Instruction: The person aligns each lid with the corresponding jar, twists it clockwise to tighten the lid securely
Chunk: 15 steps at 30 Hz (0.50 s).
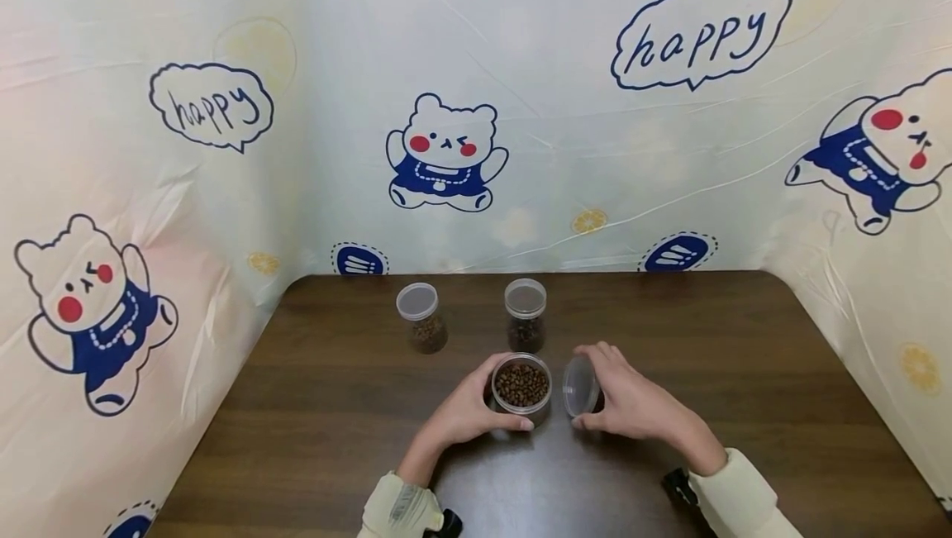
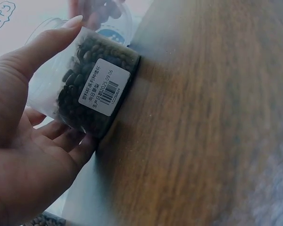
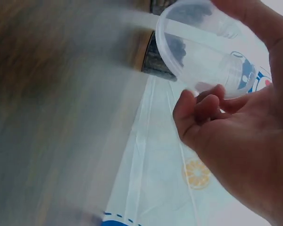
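An uncovered clear plastic jar (image 1: 522,385) of brown pellets or beans stands on the table. My left hand (image 1: 470,407) grips its side, thumb at the front and fingers behind. In the left wrist view the jar (image 2: 70,89) carries a white label (image 2: 104,87) with a barcode, and its base meets the table. To the right, my right hand (image 1: 632,397) holds a clear round lid (image 1: 580,388) by its edge, tilted on its side and apart from the jar. The right wrist view shows the lid (image 3: 203,52) between thumb and fingers.
Two lidded jars stand behind: one at the back left (image 1: 422,319), the other (image 1: 525,316) just beyond the gripped jar. The brown wooden table (image 1: 312,439) ends at a hanging cloth (image 1: 565,149) printed with bears. Dark straps sit at both wrists.
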Available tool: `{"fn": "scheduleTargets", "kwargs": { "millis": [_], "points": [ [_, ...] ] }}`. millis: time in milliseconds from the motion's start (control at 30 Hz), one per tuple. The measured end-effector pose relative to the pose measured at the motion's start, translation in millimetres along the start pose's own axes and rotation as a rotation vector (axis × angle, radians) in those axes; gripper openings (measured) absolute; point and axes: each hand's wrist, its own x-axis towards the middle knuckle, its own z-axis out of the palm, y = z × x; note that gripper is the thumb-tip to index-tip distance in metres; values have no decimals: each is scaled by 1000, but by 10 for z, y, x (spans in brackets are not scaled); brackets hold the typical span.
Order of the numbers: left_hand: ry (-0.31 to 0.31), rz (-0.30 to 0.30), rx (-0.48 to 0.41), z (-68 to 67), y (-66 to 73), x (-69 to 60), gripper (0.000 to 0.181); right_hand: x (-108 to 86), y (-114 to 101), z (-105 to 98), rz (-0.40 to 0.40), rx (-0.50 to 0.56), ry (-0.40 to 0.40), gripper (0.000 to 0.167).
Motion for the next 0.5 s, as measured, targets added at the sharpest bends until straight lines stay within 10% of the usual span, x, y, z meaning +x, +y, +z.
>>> {"fn": "scheduleTargets", "kwargs": {
  "millis": [500],
  "points": [
    [0,2,5,5,-13,-10,94,62,64,88,91,110,11,91]
  ]
}}
